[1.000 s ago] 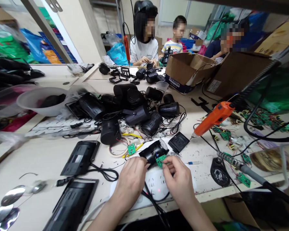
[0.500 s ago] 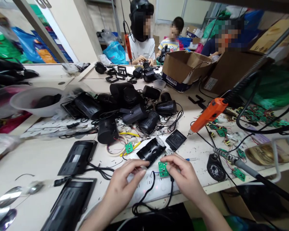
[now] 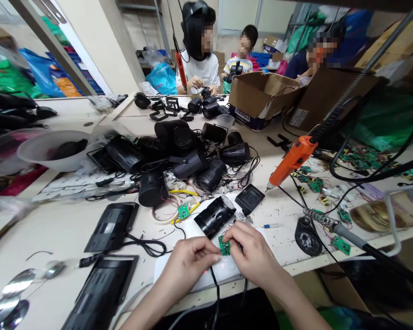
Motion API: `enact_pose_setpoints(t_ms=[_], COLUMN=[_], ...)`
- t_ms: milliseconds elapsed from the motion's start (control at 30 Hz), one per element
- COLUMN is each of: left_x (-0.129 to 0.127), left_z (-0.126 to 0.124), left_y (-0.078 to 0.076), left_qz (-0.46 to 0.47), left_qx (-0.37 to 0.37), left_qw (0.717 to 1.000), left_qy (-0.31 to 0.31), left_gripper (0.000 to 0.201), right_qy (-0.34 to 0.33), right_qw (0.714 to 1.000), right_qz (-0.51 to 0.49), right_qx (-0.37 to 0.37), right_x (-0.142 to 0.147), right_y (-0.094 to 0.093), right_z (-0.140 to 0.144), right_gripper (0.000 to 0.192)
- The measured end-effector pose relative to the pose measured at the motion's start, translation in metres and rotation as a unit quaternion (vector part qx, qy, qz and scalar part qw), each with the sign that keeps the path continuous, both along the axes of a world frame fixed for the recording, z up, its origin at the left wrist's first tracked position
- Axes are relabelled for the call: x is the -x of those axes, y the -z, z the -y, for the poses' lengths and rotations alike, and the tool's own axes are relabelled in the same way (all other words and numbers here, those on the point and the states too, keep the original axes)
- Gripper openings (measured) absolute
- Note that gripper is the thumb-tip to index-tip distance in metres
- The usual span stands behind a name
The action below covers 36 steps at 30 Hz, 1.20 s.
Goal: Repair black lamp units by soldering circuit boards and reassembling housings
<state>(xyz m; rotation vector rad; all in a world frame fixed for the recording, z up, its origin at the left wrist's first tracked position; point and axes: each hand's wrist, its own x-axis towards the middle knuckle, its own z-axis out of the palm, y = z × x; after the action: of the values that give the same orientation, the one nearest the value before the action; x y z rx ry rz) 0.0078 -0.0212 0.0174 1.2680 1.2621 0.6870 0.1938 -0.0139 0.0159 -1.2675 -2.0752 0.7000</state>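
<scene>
A small green circuit board [image 3: 224, 246] is pinched at its right side by the fingers of my right hand [image 3: 249, 250]. My left hand [image 3: 194, 259] is closed, thumb and fingertips together at the board's left edge; what lies between them is hidden. A black cable [image 3: 216, 286] runs down from just below the left fingertips over the table edge. Just beyond the hands lies an open black cylindrical housing [image 3: 215, 216]. Behind it rests a black square cover [image 3: 249, 199]. Both hands are above a white plate [image 3: 161, 266] on the table.
An orange electric screwdriver [image 3: 292, 160] hangs at right, above a soldering iron [image 3: 351, 240] in a coil holder. Black lamp housings [image 3: 192, 162] are piled ahead. Two long black housings [image 3: 112, 227] lie left. Another board [image 3: 183, 211] sits by yellow tubing. Co-workers sit opposite.
My left hand has moved right and closed its fingertips at the board. My right hand has shifted slightly left with the board, which is now turned more edge-on. The cable has shifted.
</scene>
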Motion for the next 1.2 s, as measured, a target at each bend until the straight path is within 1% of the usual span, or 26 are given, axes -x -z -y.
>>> enact_pose_setpoints(t_ms=[100,167,233,300,400,467,567,633,700,767,867,933,1000,1100,1133,1200], left_x=[-0.001,-0.001,-0.001,-0.001,-0.002,-0.003,-0.004,-0.003,-0.002,-0.001,-0.002,-0.003,-0.005,-0.007,-0.008,-0.008], left_z=[0.005,0.006,0.007,0.006,0.007,0.008,0.009,0.011,0.011,0.012,0.011,0.012,0.013,0.015,0.015,0.016], left_y=[0.007,0.009,0.008,0.005,-0.001,-0.002,0.004,0.011,0.017,0.020,0.019,0.015,0.011,0.007,0.007,0.007], left_qz=[0.045,0.074,0.094,0.111,0.128,0.118,0.066,0.051,0.065,0.081,0.077,0.053,0.019,-0.018,-0.022,-0.023], left_qx=[0.064,0.085,0.094,0.100,0.115,0.113,0.059,0.021,0.011,0.020,0.023,0.004,-0.048,-0.142,-0.157,-0.152], left_qw=[0.996,0.993,0.990,0.987,0.982,0.983,0.991,0.993,0.993,0.993,0.994,0.996,0.995,0.986,0.984,0.985], left_qy=[-0.036,-0.045,-0.048,-0.058,-0.078,-0.084,-0.098,-0.104,-0.094,-0.083,-0.077,-0.077,-0.084,-0.084,-0.078,-0.071], left_gripper=[0.025,0.036,0.043,0.042,0.033,0.030,0.031,0.034,0.037,0.041,0.041,0.038,0.033,0.026,0.024,0.023], right_qy=[0.008,0.021,0.028,0.038,0.055,0.057,0.054,0.059,0.065,0.065,0.059,0.054,0.037,-0.006,-0.017,-0.019], right_qw=[1.000,1.000,0.999,0.996,0.987,0.986,0.989,0.988,0.986,0.986,0.986,0.990,0.995,1.000,1.000,1.000], right_qz=[0.001,-0.013,-0.036,-0.068,-0.112,-0.116,-0.098,-0.097,-0.104,-0.112,-0.111,-0.099,-0.072,-0.016,-0.003,-0.001], right_qx=[-0.002,0.003,0.018,0.049,0.102,0.109,0.096,0.100,0.108,0.109,0.105,0.089,0.055,0.010,0.000,-0.022], right_x=[0.002,0.001,-0.001,-0.003,-0.004,-0.003,-0.002,-0.001,-0.002,-0.003,-0.002,-0.001,0.003,0.008,0.008,0.008], right_y=[0.001,0.002,0.002,0.001,-0.001,-0.003,-0.006,-0.007,-0.008,-0.009,-0.010,-0.010,-0.008,-0.005,-0.004,-0.003], right_z=[-0.001,-0.001,-0.002,-0.003,-0.006,-0.007,-0.009,-0.010,-0.010,-0.010,-0.010,-0.010,-0.009,-0.008,-0.007,-0.004], right_gripper=[0.027,0.028,0.026,0.025,0.025,0.025,0.026,0.027,0.028,0.028,0.027,0.028,0.028,0.028,0.028,0.029])
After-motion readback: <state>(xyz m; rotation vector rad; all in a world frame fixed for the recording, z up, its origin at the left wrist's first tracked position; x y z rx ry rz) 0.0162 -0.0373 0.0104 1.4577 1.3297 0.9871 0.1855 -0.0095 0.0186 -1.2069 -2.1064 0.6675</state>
